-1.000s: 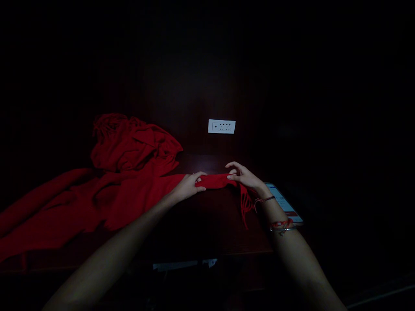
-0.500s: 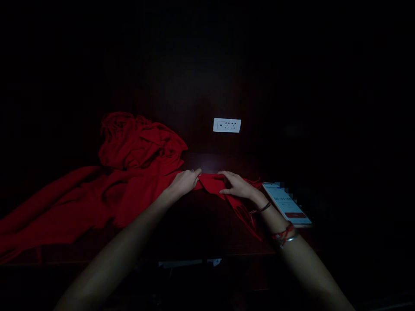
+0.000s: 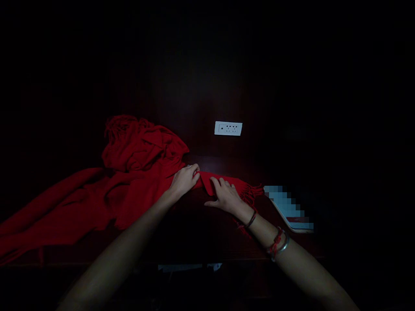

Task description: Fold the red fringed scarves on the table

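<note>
A red fringed scarf (image 3: 136, 190) lies spread over the dark tabletop, bunched into a heap at the back left, with one narrow folded end running to the right. My left hand (image 3: 185, 179) pinches the scarf's edge near the middle, thumb and fingers closed on the cloth. Just to its right, my right hand (image 3: 226, 196) rests on the folded end with fingers spread and thumb apart. Part of the fringe shows beyond my right hand, and some is hidden under my wrist.
A phone (image 3: 288, 211) with a lit, partly blurred screen lies right of my right wrist. A white wall socket (image 3: 228, 128) sits on the dark panel behind. Pale items (image 3: 181, 268) show below the table's front edge. The surroundings are very dark.
My right hand has moved slightly left and down along the folded end, its fingers spreading flatter. More fringe now shows at the right. My left hand stays at nearly the same place.
</note>
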Motion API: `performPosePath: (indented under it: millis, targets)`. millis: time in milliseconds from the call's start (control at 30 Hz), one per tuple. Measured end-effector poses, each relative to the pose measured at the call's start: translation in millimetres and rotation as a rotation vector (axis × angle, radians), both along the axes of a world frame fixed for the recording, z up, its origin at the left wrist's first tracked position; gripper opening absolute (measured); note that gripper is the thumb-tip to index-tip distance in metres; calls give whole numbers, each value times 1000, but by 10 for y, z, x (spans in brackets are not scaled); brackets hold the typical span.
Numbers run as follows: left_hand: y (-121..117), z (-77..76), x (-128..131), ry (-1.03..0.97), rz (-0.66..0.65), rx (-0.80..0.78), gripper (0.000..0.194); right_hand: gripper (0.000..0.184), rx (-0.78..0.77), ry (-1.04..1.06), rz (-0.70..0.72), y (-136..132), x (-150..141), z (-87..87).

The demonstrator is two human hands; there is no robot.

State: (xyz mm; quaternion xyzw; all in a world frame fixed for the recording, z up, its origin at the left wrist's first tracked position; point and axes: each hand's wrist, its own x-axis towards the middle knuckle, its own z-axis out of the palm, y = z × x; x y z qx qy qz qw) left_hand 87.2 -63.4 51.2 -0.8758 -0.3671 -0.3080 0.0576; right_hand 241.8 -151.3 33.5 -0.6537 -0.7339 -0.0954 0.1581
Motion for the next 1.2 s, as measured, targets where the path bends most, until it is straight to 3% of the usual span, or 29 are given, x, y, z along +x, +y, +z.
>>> performPosePath:
  millis: [133, 300, 400, 533, 633, 767, 933, 1067, 1200]
  targets:
    - [59, -1, -3, -49, -29, 26, 10, 48, -18, -58, -101, 39, 72, 4]
    - [113, -34, -28, -13, -70, -26, 14, 38, 142, 171, 41, 138, 504, 123]
    - [85, -50, -25, 92, -103, -2, 15, 29, 229, 158, 116, 165, 653, 161]
    - [60, -36, -29, 174, -65, 38, 18, 21, -20, -93, 296, 119, 597, 159]
    - [84, -27, -47, 181, -17, 56, 19, 14, -179, -218, 326, 61, 468, 153]
    - [120, -50, -58, 185, 5, 75, 19, 27, -210, -313, 257, 4, 330, 140]
    - [136, -87, -55, 180, 19, 72, 19, 17, -160, -412, 174, 18, 234, 69]
    - [174, -96, -69, 146, 10, 20, 18, 18, -82, -271, 162, 36, 301, 123]
    - [206, -91, -63, 10, -97, -62, 15, 20, 166, 93, 116, 56, 481, 239]
